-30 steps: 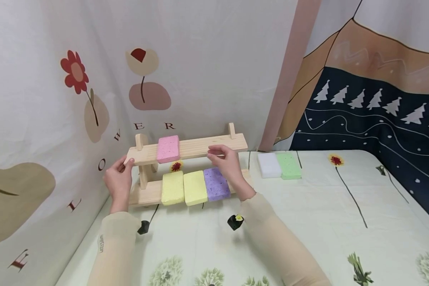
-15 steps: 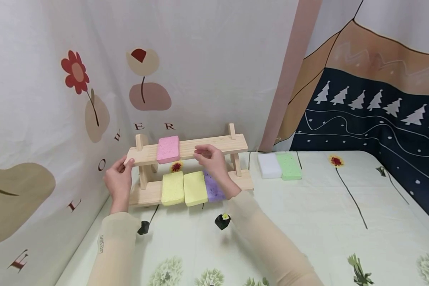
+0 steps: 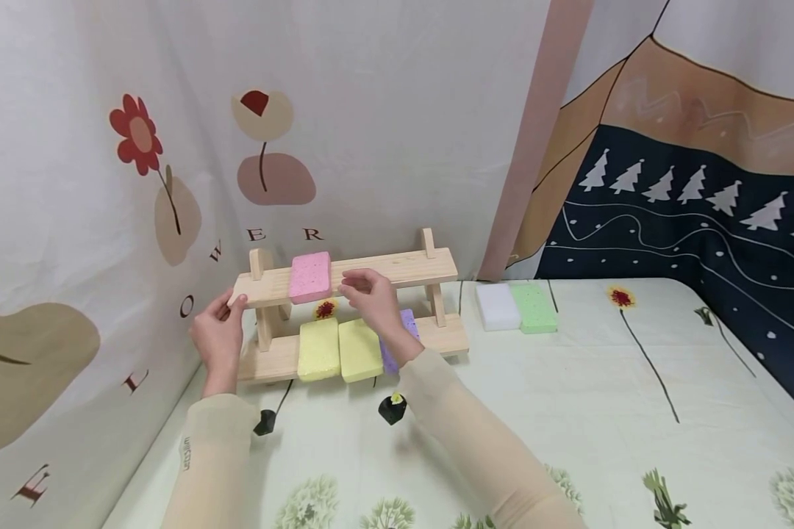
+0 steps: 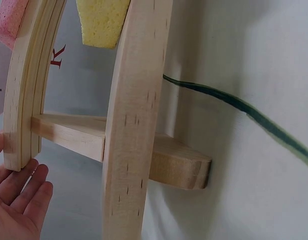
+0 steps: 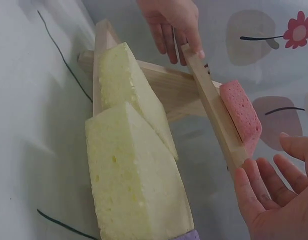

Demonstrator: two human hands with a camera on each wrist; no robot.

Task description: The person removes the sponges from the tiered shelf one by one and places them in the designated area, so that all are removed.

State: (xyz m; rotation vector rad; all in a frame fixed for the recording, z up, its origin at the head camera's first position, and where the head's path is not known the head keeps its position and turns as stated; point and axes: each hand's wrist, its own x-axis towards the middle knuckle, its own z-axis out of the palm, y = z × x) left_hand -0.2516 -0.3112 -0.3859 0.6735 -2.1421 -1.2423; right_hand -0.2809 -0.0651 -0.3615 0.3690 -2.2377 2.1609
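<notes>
A two-tier wooden shelf rack (image 3: 397,268) stands against the curtain. My left hand (image 3: 220,334) pinches the left end of its upper board, thumb on top and fingers beneath, as the left wrist view shows too. A pink sponge (image 3: 310,278) lies on the upper board's left half. Just right of it is my right hand (image 3: 375,303), at the board's front edge, thumb and fingers apart and nothing between them; in the right wrist view its fingertips (image 5: 250,167) look close to the board. Two yellow sponges (image 3: 319,350) and a purple sponge (image 3: 409,323), partly hidden by my right hand, sit on the lower board.
A white sponge (image 3: 499,307) and a green sponge (image 3: 534,308) lie side by side on the table cloth (image 3: 569,397), right of the rack. Printed curtain (image 3: 397,147) closes off the back and left. Upright pegs (image 3: 427,242) rise above the upper board near both ends.
My right hand has moved left along the upper board, from near its right part to beside the pink sponge. The left hand and the sponges have stayed in place.
</notes>
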